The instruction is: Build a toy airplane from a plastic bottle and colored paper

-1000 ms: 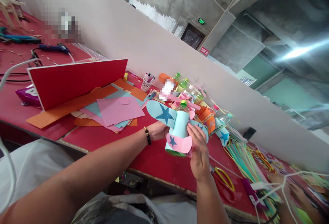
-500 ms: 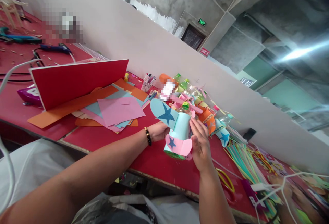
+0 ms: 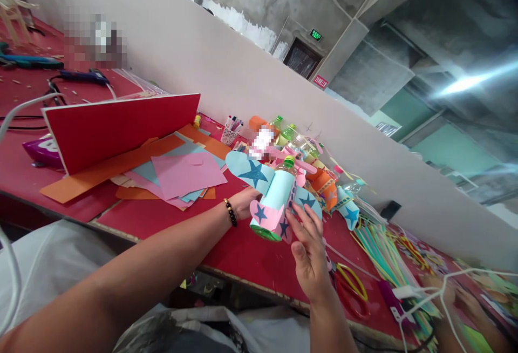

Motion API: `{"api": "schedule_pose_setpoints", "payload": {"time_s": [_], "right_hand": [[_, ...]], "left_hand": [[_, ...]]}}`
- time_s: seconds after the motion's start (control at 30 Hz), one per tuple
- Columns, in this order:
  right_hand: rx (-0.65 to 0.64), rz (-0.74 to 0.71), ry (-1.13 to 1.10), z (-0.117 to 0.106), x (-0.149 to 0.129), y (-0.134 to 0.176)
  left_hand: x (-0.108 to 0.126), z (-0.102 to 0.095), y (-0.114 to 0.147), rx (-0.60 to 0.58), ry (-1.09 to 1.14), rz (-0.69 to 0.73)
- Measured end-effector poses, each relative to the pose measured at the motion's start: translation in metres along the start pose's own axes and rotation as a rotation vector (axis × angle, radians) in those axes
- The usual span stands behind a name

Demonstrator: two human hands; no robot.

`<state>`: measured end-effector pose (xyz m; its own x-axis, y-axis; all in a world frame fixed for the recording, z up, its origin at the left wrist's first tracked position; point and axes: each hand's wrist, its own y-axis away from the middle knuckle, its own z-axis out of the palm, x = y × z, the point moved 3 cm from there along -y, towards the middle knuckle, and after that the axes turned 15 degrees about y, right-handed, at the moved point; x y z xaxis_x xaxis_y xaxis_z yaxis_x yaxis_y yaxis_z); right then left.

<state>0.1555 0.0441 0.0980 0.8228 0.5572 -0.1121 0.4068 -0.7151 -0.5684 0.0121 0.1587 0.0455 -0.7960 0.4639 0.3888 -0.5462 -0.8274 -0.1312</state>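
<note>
A plastic-bottle airplane (image 3: 279,188) is held tilted over the red table, its green cap pointing away and its green base towards me. Pale blue paper wraps the bottle; blue wings with dark blue stars stick out on both sides, and pink star-marked tail pieces (image 3: 262,214) sit near the base. My left hand (image 3: 245,204), with a beaded bracelet at the wrist, grips it from the left, the fingertips hidden behind it. My right hand (image 3: 308,250) is open beside the right side, fingers stretched out and fingertips at the tail and right wing.
Paper sheets (image 3: 188,175) lie left, before a red board (image 3: 125,131). More decorated bottles (image 3: 324,185) stand behind, near a pen cup (image 3: 230,133). On the right are scissors (image 3: 352,283), coloured strips (image 3: 376,250), a white cable (image 3: 443,293) and another person's hands (image 3: 465,301).
The bottle airplane has turned and shifted slightly left, so its right wing and another pink tail star now show. My right hand has moved a little down and left, uncovering the scissors more.
</note>
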Motion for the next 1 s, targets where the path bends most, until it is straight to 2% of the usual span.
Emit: {"api": "schedule_pose_setpoints", "payload": {"time_s": [0.1,0.27,0.43,0.57,0.7,0.87,0.93,1.0], "right_hand": [[0.061,0.017,-0.066,-0.005,-0.001,0.004],[0.254,0.129,-0.150,-0.010,0.006,0.010],[0.371,0.311,-0.246,0.007,0.024,0.021],[0.323,0.411,-0.252,0.041,0.036,0.034],[0.168,0.382,-0.279,0.067,0.035,0.040],[0.047,0.269,-0.200,0.071,0.021,0.036],[0.056,0.289,-0.188,0.070,0.019,0.035],[0.096,0.366,-0.214,0.070,0.022,0.037]], "left_hand": [[0.001,-0.002,0.000,0.016,-0.005,0.017],[0.004,-0.004,0.002,0.047,0.003,0.025],[0.007,-0.010,-0.005,0.084,0.037,0.020],[0.008,-0.016,-0.011,0.094,0.070,0.047],[0.007,-0.022,-0.013,0.079,0.110,0.084],[0.005,-0.027,-0.013,0.044,0.122,0.129],[0.005,-0.025,-0.011,0.003,0.114,0.124],[0.006,-0.019,-0.008,-0.030,0.088,0.120]]}}
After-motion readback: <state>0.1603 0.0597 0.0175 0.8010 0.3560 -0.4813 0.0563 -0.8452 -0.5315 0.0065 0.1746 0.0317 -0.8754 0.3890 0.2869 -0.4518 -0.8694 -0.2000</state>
